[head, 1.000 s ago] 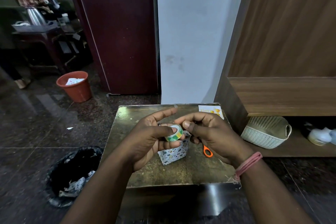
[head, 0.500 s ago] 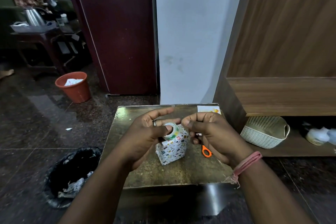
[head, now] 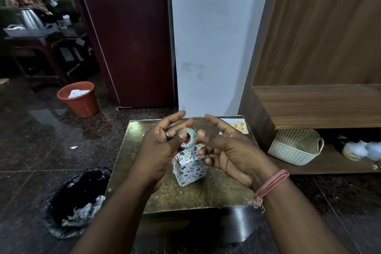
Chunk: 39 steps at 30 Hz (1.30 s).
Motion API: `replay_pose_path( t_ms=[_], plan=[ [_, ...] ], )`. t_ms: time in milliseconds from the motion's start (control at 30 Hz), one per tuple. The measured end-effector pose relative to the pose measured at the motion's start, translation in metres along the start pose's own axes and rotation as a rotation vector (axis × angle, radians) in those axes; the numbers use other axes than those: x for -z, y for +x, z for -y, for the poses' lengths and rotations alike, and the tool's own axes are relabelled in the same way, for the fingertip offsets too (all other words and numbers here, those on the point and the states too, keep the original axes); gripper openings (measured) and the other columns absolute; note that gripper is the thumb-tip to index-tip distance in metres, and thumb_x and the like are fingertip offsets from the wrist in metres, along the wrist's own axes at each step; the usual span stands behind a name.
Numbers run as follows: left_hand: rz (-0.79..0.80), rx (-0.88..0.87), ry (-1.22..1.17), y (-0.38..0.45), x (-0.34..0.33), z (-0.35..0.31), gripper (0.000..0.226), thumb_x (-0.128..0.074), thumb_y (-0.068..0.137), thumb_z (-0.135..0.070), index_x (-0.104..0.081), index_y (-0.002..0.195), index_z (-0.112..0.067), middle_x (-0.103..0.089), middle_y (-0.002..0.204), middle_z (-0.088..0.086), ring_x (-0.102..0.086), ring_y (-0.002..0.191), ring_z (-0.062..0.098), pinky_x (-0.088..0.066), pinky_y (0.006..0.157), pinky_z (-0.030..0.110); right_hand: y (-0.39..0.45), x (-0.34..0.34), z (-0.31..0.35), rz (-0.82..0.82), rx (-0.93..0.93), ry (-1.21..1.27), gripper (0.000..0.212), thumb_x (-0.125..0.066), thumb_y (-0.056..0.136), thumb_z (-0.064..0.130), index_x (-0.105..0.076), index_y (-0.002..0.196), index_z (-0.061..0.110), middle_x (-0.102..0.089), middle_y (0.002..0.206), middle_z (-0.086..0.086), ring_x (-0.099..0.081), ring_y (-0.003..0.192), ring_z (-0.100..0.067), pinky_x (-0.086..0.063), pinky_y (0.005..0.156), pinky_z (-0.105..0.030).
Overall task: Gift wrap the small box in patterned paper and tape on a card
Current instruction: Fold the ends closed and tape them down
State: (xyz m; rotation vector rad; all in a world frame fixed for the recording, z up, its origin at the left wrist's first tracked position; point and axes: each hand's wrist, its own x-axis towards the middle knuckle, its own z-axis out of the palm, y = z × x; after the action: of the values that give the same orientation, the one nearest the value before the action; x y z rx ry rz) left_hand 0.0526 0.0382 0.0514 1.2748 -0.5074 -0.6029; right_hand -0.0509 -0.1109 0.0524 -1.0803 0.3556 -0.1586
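Brass-coloured table (head: 144,171): sitting low on the dark stone floor, its worn, speckled top bearing the wrapped box and a card.
Black-lined bin (head: 68,202): standing on the floor at the table's left, crumpled patterned scraps lying inside.
Orange bucket (head: 79,100): standing farther back on the left, near the maroon door, with white paper in it.
White woven basket (head: 296,146): sitting on the low wooden shelf to the table's right.
Left hand (head: 162,150): hovering above the table, pinching the tape roll between thumb and fingers, thumb tip pressing into the roll's hole; a dark ring is showing on one finger.
Right hand (head: 231,150): facing the left hand, close to the roll, its finger ends blurred; whether it is pinching a tape end I cannot tell. Pink thread is circling its wrist.
Wrapped box (head: 190,169): standing upright near the table's middle, just below both hands, wearing white paper dotted with small multicoloured shapes, top folded to a narrow peak.
Card (head: 237,127): lying flat at the far right corner, white with orange-yellow shapes, partly hidden by the right hand.
Tape roll (head: 188,137): small, pale ring with greenish print, tilting above the box's peak.
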Motion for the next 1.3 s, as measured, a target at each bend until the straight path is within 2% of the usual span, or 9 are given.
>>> replay_pose_path(
  t_ms=[200, 333, 467, 567, 700, 800, 1000, 1167, 1300],
  plan=[
    [-0.046, -0.073, 0.067, -0.001, -0.008, 0.002, 0.052, -0.063, 0.096, 0.002, -0.056, 0.142, -0.022, -0.070, 0.133, -0.004, -0.062, 0.129, 0.012, -0.042, 0.116, 0.047, 0.003, -0.003, -0.002, -0.046, 0.120, -0.032, 0.070, -0.075, 0.076, -0.007, -0.052, 0.138, 0.015, -0.074, 0.102, -0.014, -0.071, 0.083, -0.024, -0.057, 0.065, -0.035],
    [-0.019, -0.129, 0.112, -0.004, -0.012, 0.000, 0.064, -0.071, 0.088, -0.012, -0.051, 0.147, -0.024, -0.059, 0.147, -0.008, -0.050, 0.138, 0.000, -0.039, 0.119, 0.038, 0.004, 0.014, 0.007, -0.107, 0.174, -0.095, 0.064, -0.079, 0.070, -0.002, -0.059, 0.129, 0.009, -0.072, 0.091, -0.013, -0.064, 0.074, -0.027, -0.054, 0.063, -0.034],
    [-0.050, -0.156, 0.123, -0.002, -0.008, 0.003, 0.048, -0.064, 0.096, -0.004, -0.058, 0.140, -0.022, -0.065, 0.139, -0.008, -0.055, 0.134, 0.001, -0.041, 0.117, 0.036, 0.007, 0.068, 0.008, -0.483, 0.224, -0.772, 0.062, -0.078, 0.078, -0.007, -0.056, 0.129, 0.020, -0.065, 0.084, -0.004, -0.064, 0.076, -0.017, -0.055, 0.075, -0.037],
    [-0.069, -0.124, 0.084, -0.001, -0.005, 0.005, 0.033, -0.059, 0.098, 0.003, -0.067, 0.127, -0.013, -0.075, 0.122, 0.002, -0.066, 0.122, 0.013, -0.048, 0.112, 0.040, 0.005, 0.102, -0.005, -0.542, 0.075, -1.234, 0.062, -0.073, 0.082, 0.002, -0.052, 0.138, 0.019, -0.067, 0.092, -0.007, -0.066, 0.091, -0.027, -0.051, 0.080, -0.035],
    [-0.052, -0.082, 0.063, -0.002, -0.010, 0.006, 0.027, -0.055, 0.100, 0.001, -0.070, 0.120, -0.010, -0.077, 0.114, 0.009, -0.071, 0.113, 0.024, -0.053, 0.104, 0.043, 0.014, 0.107, -0.025, -0.507, 0.030, -1.358, 0.059, -0.064, 0.087, 0.004, -0.049, 0.141, 0.021, -0.068, 0.088, -0.005, -0.067, 0.092, -0.032, -0.048, 0.076, -0.029],
    [-0.025, -0.068, 0.104, -0.005, -0.010, 0.007, 0.026, -0.056, 0.101, -0.001, -0.071, 0.119, -0.012, -0.078, 0.110, 0.006, -0.072, 0.108, 0.022, -0.056, 0.096, 0.038, 0.020, 0.102, -0.033, -0.546, 0.023, -1.424, 0.067, -0.061, 0.088, 0.004, -0.040, 0.150, 0.020, -0.068, 0.116, -0.019, -0.065, 0.106, -0.038, -0.051, 0.086, -0.036],
    [-0.018, -0.041, 0.039, -0.002, -0.006, 0.003, 0.027, -0.056, 0.099, 0.003, -0.073, 0.115, -0.010, -0.077, 0.107, 0.011, -0.066, 0.084, 0.018, -0.053, 0.070, 0.029, 0.025, 0.101, -0.024, -0.566, 0.074, -1.248, 0.037, -0.060, 0.080, 0.012, -0.064, 0.106, 0.037, -0.073, 0.089, -0.009, -0.071, 0.091, -0.036, -0.058, 0.080, -0.038],
    [0.006, 0.014, -0.051, -0.004, -0.008, 0.001, 0.021, -0.061, 0.095, 0.000, -0.073, 0.112, -0.005, -0.076, 0.106, 0.014, -0.054, 0.066, 0.014, -0.045, 0.055, 0.024, 0.015, 0.049, -0.002, -0.359, 0.347, -0.685, 0.010, -0.074, 0.092, 0.020, -0.075, 0.101, 0.017, -0.073, 0.082, -0.002, -0.063, 0.064, -0.010, -0.051, 0.059, -0.024],
    [0.026, 0.022, -0.003, -0.003, -0.005, 0.003, 0.023, -0.057, 0.098, 0.003, -0.073, 0.112, -0.006, -0.076, 0.103, 0.015, -0.050, 0.062, 0.013, -0.042, 0.052, 0.025, 0.011, 0.017, 0.005, -0.122, 0.368, -0.338, 0.030, -0.072, 0.088, 0.032, -0.076, 0.101, 0.006, -0.071, 0.092, -0.018, -0.055, 0.070, -0.026, -0.047, 0.057, -0.029]
  ],
)
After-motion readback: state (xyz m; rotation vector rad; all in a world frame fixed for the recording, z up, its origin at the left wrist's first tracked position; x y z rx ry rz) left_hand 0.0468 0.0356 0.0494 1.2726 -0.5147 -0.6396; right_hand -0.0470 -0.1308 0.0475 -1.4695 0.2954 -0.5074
